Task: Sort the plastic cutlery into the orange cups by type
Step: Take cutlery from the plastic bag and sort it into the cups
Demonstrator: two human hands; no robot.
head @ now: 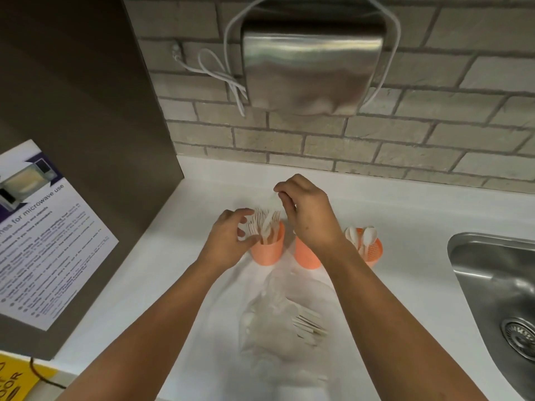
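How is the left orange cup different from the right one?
The left cup holds forks; the right cup holds spoons. The left cup looks smooth; the right cup looks dotted. At the left cup, the left hand holds the forks and the right hand pinches a white piece; no hand holds the right cup. Both are orange and upright.

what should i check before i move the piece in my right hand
1. Grip: the right hand pinches the white piece at its top: ok.
2. Type of the white piece: cannot tell, it is blurred.
3. The left cup stands upright with forks in it: ok.
4. The left hand steadies the left cup: cannot tell, its fingers are by the rim.
5. Mouth of the middle cup free: cannot tell, the right hand hides it.
6. The right cup stands upright with spoons in it: ok.
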